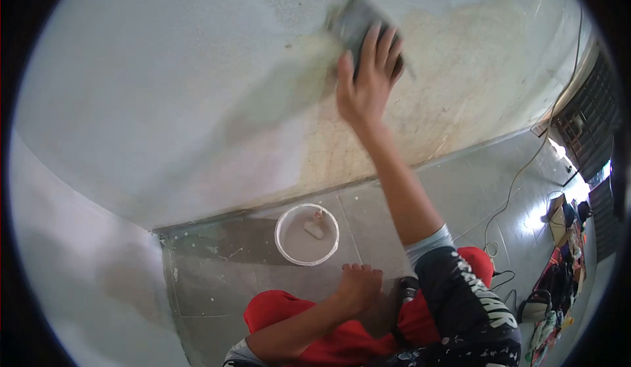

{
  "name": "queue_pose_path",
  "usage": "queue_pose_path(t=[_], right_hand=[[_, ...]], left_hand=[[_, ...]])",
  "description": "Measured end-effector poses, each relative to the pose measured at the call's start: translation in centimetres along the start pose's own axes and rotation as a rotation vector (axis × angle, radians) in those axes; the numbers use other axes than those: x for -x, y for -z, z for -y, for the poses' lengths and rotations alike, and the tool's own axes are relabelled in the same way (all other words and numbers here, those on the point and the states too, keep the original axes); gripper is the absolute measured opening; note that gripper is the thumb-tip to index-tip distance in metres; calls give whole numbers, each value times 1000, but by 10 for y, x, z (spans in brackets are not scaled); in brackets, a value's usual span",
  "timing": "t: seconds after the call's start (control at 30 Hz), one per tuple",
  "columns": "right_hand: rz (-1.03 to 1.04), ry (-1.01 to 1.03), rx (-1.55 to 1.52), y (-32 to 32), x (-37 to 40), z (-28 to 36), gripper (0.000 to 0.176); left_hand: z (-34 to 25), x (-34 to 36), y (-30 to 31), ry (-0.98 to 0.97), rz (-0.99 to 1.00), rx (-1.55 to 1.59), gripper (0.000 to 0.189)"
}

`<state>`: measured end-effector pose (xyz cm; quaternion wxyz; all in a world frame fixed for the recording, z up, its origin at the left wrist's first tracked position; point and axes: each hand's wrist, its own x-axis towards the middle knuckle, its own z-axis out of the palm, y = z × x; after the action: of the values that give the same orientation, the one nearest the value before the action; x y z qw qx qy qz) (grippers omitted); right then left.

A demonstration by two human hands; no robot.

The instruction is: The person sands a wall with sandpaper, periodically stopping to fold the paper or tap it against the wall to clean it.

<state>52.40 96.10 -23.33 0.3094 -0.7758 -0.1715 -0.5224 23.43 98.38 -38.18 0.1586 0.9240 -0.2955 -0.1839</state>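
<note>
My right hand point(373, 81) is raised on an outstretched arm, its fingers gripping a flat, dark grey rectangular tool point(358, 24) at the wall. Blur hides whether that tool is a trowel or a sanding pad. Damp-looking grey coating covers the wall point(217, 58) above and left of it; a yellowish, stained area point(453, 71) shows to the right. By my knees, my left hand point(360, 285) is closed in a fist, with nothing visible in it. Just beyond it stands a round white bucket point(281, 247) of pale paste, with a small light-coloured tool point(314, 227) in it.
Grey floor tiles point(217, 294) carry white splashes near the left corner. A thin cable point(519, 176) runs down the right side to the floor. Bags, cloths and a shoe-like item point(536, 306) are heaped at the right. Red trousers point(269, 308) cover my bent knees.
</note>
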Motion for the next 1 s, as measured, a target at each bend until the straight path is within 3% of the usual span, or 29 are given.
queue_pose_path(t=[0.1, 0.2, 0.23, 0.3, 0.4, 0.47, 0.53, 0.67, 0.73, 0.83, 0.93, 1.0], right_hand=[[228, 8, 6, -20, 114, -15, 83], [220, -40, -42, -12, 97, -8, 81], [97, 49, -12, -12, 70, -13, 78], [-82, 40, -95, 0, 2, -3, 75], [-98, 29, 20, 6, -21, 0, 75], [-73, 7, 20, -9, 34, -3, 79], [124, -11, -62, -19, 103, 2, 83], [236, -55, -102, -3, 75, -4, 87], [70, -11, -157, 8, 16, 1, 88], [48, 5, -5, 13, -9, 0, 87], [156, 25, 101, -11, 79, -2, 82], [210, 40, 66, 1, 87, -8, 81]], left_hand=[[-8, -3, 0, -21, -20, 15, 41], [-13, 0, 2, -46, 0, 45, 40], [-14, 1, 3, -49, 29, 57, 39], [-12, 3, 4, -42, 31, 31, 38], [-10, 5, 3, -35, 36, 3, 38], [-10, 1, 4, -31, 10, -5, 38], [-11, 3, 2, -60, -36, -15, 38], [-12, 5, -2, -36, -6, 12, 38], [-13, 7, 0, -6, -10, -31, 39], [-18, 10, 1, -29, -39, -7, 38], [-22, 12, 7, -29, -30, -24, 38], [-21, 10, 6, -47, -43, -17, 38]])
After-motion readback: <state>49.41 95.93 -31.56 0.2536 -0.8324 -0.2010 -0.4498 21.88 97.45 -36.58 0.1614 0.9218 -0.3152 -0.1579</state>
